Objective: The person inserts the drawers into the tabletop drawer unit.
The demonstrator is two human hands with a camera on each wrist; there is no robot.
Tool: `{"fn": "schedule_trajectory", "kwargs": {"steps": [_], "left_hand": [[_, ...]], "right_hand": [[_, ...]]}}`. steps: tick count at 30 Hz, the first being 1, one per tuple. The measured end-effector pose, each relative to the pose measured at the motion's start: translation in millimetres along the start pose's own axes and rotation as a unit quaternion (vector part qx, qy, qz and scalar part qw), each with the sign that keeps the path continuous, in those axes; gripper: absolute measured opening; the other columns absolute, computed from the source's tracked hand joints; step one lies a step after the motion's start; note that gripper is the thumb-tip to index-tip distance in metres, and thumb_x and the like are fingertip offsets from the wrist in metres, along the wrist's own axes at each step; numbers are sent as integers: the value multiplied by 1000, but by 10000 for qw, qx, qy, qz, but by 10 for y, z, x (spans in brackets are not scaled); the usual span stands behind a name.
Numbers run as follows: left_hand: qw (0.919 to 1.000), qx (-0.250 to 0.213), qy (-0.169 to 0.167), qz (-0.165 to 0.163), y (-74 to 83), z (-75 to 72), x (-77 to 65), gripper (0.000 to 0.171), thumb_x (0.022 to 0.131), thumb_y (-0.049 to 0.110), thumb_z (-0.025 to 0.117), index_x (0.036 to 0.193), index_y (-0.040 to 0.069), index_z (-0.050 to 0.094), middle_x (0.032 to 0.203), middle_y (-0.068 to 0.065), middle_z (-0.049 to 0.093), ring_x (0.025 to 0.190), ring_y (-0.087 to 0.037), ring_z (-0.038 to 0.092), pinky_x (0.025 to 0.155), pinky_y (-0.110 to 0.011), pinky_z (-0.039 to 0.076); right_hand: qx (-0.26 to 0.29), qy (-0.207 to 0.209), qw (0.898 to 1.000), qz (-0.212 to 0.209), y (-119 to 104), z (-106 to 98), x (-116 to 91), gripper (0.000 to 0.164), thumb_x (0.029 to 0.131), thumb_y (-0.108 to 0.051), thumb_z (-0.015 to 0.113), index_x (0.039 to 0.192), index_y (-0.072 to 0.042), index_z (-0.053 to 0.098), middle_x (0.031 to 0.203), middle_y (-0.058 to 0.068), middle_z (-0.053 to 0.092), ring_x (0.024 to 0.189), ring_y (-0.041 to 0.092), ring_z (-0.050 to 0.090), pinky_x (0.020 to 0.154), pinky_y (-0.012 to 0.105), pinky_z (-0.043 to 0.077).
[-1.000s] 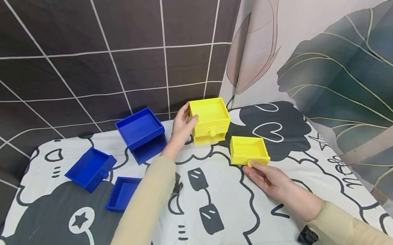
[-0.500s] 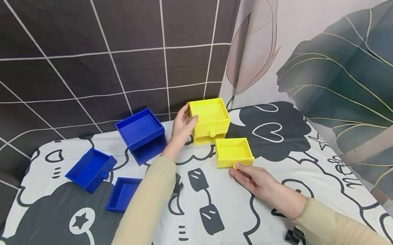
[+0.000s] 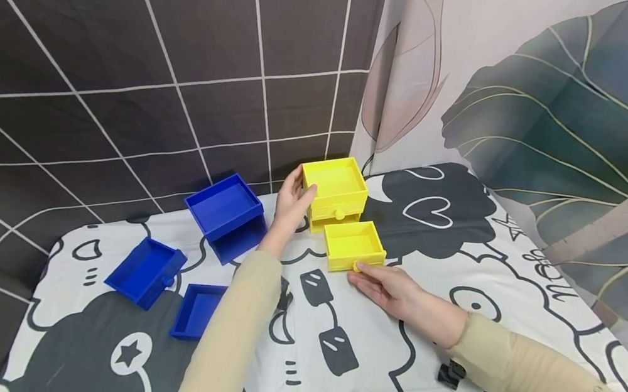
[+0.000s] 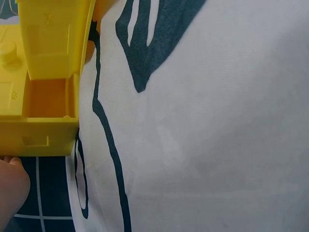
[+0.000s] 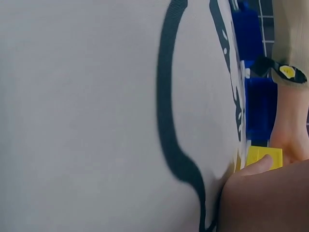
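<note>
A small yellow drawer cabinet (image 3: 335,181) stands at the back middle of the bed-like surface, with a knobbed drawer in its upper slot and its lower slot uncovered. My left hand (image 3: 288,208) holds the cabinet's left side, thumb at the top edge. Just in front of the lower slot is a loose yellow drawer (image 3: 353,241). My right hand (image 3: 397,292) grips that drawer at its front knob, thumb above and fingers below. In the left wrist view, the drawer (image 4: 50,41) appears close to the cabinet's opening (image 4: 47,99).
To the left stands a blue cabinet (image 3: 224,204) with an uncovered lower slot. Two blue drawers lie in front of it, one drawer (image 3: 142,269) farther left and a smaller-looking drawer (image 3: 191,312) partly behind my left sleeve. A dark gridded backdrop (image 3: 226,110) rises behind.
My right hand has moved the loose yellow drawer leftward, from right of the cabinet to in front of its lower slot. The left hand and cabinet have stayed in place.
</note>
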State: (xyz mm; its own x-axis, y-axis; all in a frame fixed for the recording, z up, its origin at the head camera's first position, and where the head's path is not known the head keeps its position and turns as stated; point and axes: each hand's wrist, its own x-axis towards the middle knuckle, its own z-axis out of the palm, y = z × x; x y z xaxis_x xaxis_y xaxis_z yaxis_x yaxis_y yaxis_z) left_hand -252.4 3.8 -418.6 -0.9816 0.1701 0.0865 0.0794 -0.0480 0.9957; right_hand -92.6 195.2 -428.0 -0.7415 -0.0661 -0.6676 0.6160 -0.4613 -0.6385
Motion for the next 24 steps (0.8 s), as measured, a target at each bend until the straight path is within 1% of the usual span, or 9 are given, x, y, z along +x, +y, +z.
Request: {"fn": "schedule_trajectory", "kwargs": {"steps": [6,10,12,14,19,24], "left_hand": [[10000,40,-8,-25,5,-3,-5,66,106,7,60,166,4,32,174,-13,32,163,-27,30,136,-34,25],[10000,45,-2,-51,6,-3,-8,66,106,8,60,166,5,32,174,-13,32,163,-27,30,136,-34,26],[10000,38,-7,-57,-2,-6,-5,66,106,9,60,166,5,32,174,-13,32,163,-26,30,136,-34,26],[10000,34,-5,-58,-6,-8,-5,66,106,9,60,166,5,32,174,-13,33,163,-26,30,136,-34,26],[10000,19,0,-40,-2,-10,-10,67,106,9,61,166,5,31,174,-13,33,163,-26,30,136,-34,26],[10000,-29,-9,2,2,-7,-5,67,106,8,61,166,4,31,174,-14,33,163,-27,31,136,-34,26]], "right_hand": [[79,-74,9999,-17,16,88,62,11,107,-11,65,102,-7,73,90,6,82,87,12,81,90,22,65],[91,-21,10000,-12,16,147,91,9,106,-13,66,109,-6,72,91,6,82,87,12,81,90,22,65],[41,27,10000,-31,12,176,102,11,106,-13,67,113,-5,70,91,5,82,87,12,81,90,21,65],[-15,65,10000,-46,0,196,120,12,106,-13,67,115,-5,69,91,5,82,87,11,81,89,21,65],[-21,147,9998,-107,-40,221,160,9,107,-13,66,108,-6,72,88,4,82,86,11,81,88,20,65],[-66,94,9998,-137,-82,224,180,13,108,-12,64,100,-8,73,86,4,82,84,10,80,87,19,65]]}}
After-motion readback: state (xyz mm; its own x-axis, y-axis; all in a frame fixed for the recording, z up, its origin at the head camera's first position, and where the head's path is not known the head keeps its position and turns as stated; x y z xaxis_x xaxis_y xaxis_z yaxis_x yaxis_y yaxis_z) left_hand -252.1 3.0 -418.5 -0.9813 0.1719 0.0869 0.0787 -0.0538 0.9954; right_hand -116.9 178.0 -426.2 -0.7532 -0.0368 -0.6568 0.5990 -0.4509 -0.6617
